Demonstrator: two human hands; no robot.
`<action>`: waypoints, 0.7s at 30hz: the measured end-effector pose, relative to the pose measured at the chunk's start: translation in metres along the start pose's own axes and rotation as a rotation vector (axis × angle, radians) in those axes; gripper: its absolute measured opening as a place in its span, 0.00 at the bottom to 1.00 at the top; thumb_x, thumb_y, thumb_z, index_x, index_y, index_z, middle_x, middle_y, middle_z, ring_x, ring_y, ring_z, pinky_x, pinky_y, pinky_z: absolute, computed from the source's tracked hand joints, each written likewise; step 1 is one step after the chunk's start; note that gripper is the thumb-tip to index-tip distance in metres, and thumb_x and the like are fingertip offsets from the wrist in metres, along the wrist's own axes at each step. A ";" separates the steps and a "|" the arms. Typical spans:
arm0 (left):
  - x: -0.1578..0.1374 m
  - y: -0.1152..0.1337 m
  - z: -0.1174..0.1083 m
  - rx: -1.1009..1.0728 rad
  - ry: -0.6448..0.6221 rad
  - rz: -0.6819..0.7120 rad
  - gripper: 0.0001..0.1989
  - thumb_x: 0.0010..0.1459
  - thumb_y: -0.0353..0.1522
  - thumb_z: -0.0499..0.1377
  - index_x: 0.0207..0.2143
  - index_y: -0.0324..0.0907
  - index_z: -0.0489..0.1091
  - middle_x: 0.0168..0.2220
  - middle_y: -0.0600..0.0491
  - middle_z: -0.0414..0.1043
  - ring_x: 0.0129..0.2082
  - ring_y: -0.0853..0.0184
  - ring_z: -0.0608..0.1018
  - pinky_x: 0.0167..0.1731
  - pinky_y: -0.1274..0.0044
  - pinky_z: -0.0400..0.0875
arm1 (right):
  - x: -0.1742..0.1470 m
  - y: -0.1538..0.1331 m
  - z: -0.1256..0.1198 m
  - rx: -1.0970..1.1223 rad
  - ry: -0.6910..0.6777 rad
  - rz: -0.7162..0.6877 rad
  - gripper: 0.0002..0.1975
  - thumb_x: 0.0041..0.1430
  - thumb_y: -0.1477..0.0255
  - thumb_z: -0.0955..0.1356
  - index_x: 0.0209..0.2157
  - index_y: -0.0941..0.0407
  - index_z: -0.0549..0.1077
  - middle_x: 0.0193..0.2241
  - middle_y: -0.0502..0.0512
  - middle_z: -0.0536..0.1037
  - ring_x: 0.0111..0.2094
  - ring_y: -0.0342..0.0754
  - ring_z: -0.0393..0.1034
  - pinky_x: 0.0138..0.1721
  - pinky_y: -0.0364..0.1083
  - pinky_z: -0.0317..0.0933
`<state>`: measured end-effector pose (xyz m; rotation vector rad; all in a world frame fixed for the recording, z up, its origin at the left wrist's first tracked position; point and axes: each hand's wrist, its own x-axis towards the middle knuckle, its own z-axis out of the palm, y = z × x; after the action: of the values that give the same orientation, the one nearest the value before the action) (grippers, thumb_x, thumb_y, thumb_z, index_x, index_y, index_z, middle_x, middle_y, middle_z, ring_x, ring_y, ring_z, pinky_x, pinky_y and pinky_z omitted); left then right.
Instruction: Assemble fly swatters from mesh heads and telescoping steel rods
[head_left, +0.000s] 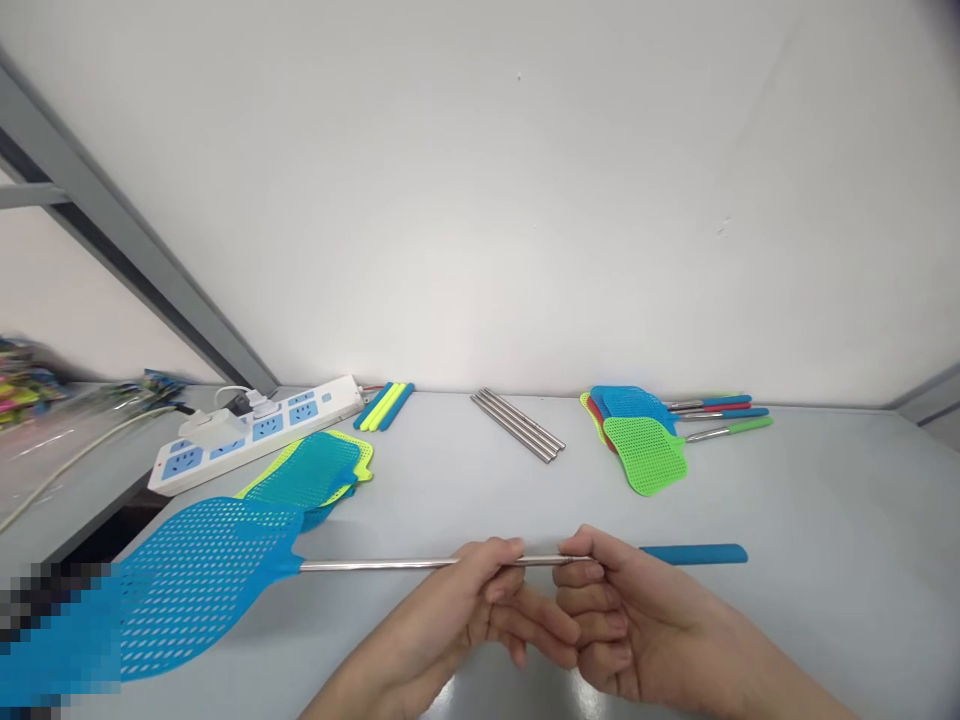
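Grey tabletop (450, 490), head view: blue swatter (217, 570) above it, metal shaft (367, 565) pinched by left hand (472, 600) and right hand (630, 620); its mesh partly hides loose swatter heads (307, 470); behind, power strip (255, 437), sleeves (391, 407), rods (519, 425), swatter pile (645, 455).

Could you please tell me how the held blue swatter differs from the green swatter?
The blue swatter is held in the left hand and right hand; the green swatter lies on the table. The blue swatter shows a long metal shaft, the green swatter a short one. The blue swatter's grip is blue, the green swatter's green. Both have perforated heads pointing left.
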<state>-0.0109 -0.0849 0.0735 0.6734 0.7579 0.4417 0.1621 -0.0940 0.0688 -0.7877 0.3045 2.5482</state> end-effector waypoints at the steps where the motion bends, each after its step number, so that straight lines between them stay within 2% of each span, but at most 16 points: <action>1: -0.001 0.002 0.000 0.005 0.001 0.009 0.18 0.56 0.39 0.44 0.16 0.41 0.48 0.28 0.43 0.74 0.29 0.59 0.76 0.26 0.77 0.58 | -0.002 -0.002 0.001 0.005 0.003 0.009 0.13 0.49 0.71 0.63 0.17 0.57 0.54 0.12 0.42 0.48 0.13 0.35 0.43 0.15 0.36 0.43; 5: -0.003 0.008 -0.002 0.004 -0.003 0.033 0.19 0.56 0.38 0.42 0.15 0.41 0.48 0.29 0.43 0.74 0.29 0.60 0.76 0.26 0.76 0.58 | -0.003 -0.005 0.006 0.026 -0.017 0.037 0.14 0.47 0.73 0.63 0.17 0.56 0.51 0.12 0.42 0.48 0.13 0.36 0.43 0.15 0.36 0.43; 12: -0.003 0.013 -0.007 -0.020 -0.054 -0.017 0.19 0.56 0.39 0.43 0.15 0.40 0.49 0.29 0.43 0.74 0.27 0.63 0.76 0.24 0.78 0.57 | -0.009 0.001 0.013 0.099 0.008 0.024 0.16 0.47 0.74 0.63 0.17 0.56 0.49 0.12 0.42 0.46 0.13 0.36 0.41 0.14 0.37 0.41; 21: -0.007 0.022 -0.008 0.002 0.040 -0.019 0.20 0.56 0.37 0.45 0.13 0.40 0.48 0.23 0.47 0.73 0.22 0.65 0.75 0.22 0.79 0.57 | -0.017 -0.004 0.017 0.079 0.013 0.000 0.12 0.48 0.74 0.64 0.19 0.57 0.53 0.13 0.42 0.47 0.14 0.35 0.42 0.15 0.37 0.42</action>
<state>-0.0246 -0.0705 0.0881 0.6608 0.8021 0.4381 0.1678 -0.0906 0.0922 -0.7751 0.4063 2.5156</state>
